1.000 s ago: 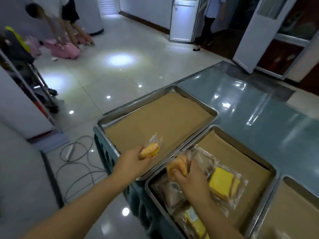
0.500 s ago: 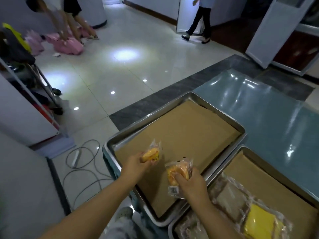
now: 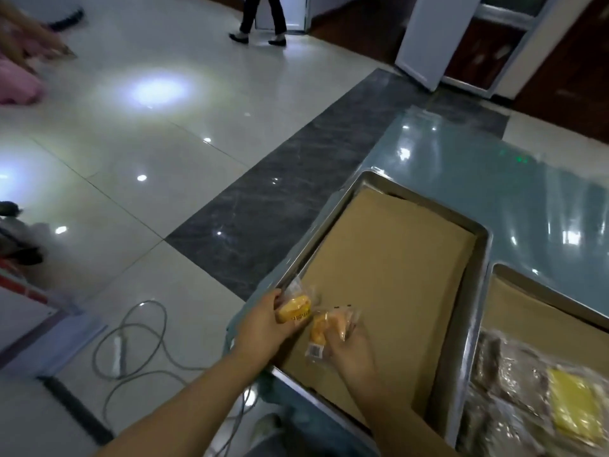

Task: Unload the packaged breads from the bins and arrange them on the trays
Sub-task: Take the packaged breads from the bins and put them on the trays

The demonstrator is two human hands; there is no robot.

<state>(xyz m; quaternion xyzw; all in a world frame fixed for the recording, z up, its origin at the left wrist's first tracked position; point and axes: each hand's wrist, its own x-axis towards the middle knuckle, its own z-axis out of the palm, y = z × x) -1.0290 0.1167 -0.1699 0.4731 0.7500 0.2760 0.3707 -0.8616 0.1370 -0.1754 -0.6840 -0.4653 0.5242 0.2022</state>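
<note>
A metal tray (image 3: 478,265) lined with brown paper lies on the blue-green table. My left hand (image 3: 263,321) grips a small yellow packaged bread (image 3: 295,308) at the tray's near left corner. Right beside it, my right hand (image 3: 352,351) holds a second orange packaged bread (image 3: 331,324) low over the paper, its barcode end toward me. The two packets almost touch. A second tray (image 3: 504,272) to the right holds several wrapped breads, one of them yellow (image 3: 575,407).
The blue-green table (image 3: 494,166) stretches behind and right of the trays. Left of the table is glossy tiled floor with a grey cable and power strip (image 3: 118,351). A person's legs (image 3: 260,18) walk past at the back. A white door (image 3: 435,37) stands open.
Both hands have gone down and forward with their packets to the left tray's near left corner. The camera has tilted right and down. The person at the back has walked left.
</note>
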